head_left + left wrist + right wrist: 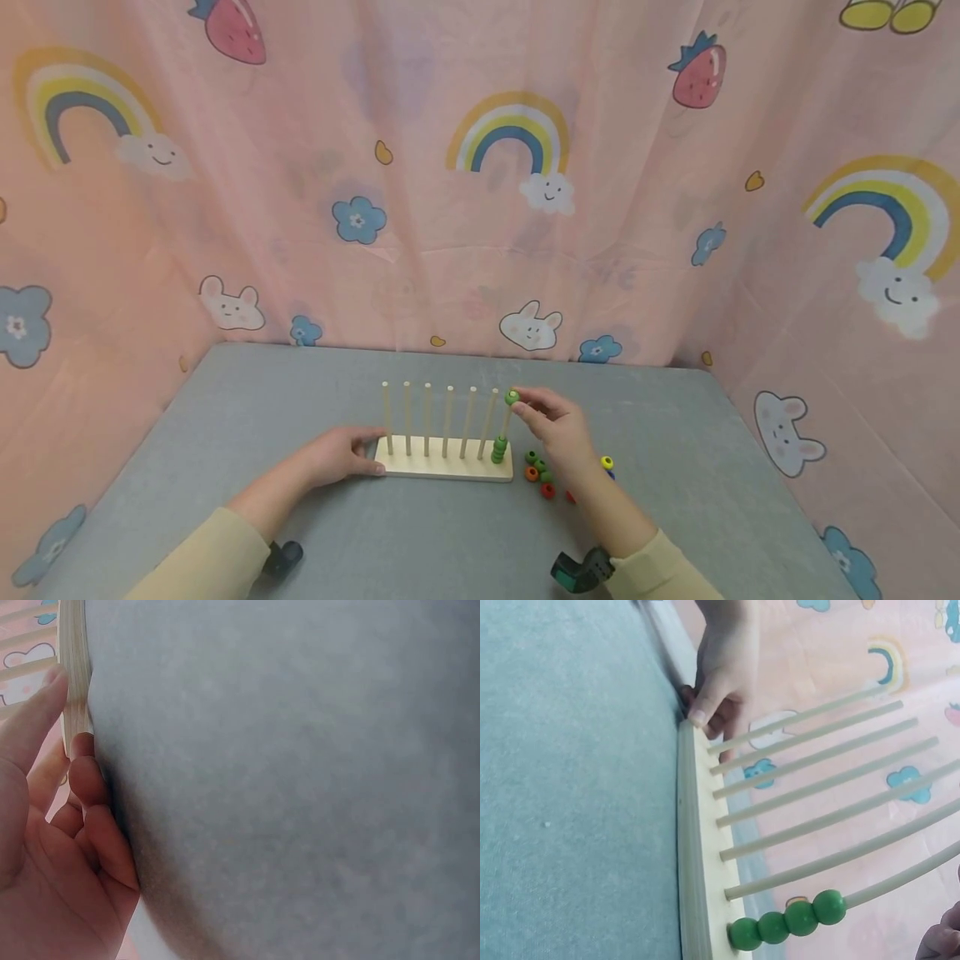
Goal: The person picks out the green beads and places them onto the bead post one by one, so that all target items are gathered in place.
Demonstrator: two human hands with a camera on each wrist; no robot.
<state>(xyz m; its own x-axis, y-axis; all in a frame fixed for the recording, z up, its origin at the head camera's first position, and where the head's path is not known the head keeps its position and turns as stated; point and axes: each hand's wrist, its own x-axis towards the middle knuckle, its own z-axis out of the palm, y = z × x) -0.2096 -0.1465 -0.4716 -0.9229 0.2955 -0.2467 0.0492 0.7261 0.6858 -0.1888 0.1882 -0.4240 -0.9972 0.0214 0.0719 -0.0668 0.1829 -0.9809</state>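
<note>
A pale wooden peg board (442, 468) with a row of upright pegs stands on the table. My left hand (341, 457) grips its left end, the thumb on the front side, as the left wrist view also shows at the board's edge (76, 690). Several green beads (802, 918) are stacked at the bottom of the rightmost peg. At that peg's tip, my right hand (558, 429) pinches another green bead (512, 397) between thumb and fingers. Whether this bead is threaded on the tip is too small to tell. The other pegs carry no beads.
Loose green beads (540, 465), an orange bead (532, 473) and a red bead (547, 490) lie right of the board. A yellow bead (607, 462) lies beyond the right forearm, which partly hides other beads. A pink patterned curtain (420, 275) surrounds the grey table (300, 375).
</note>
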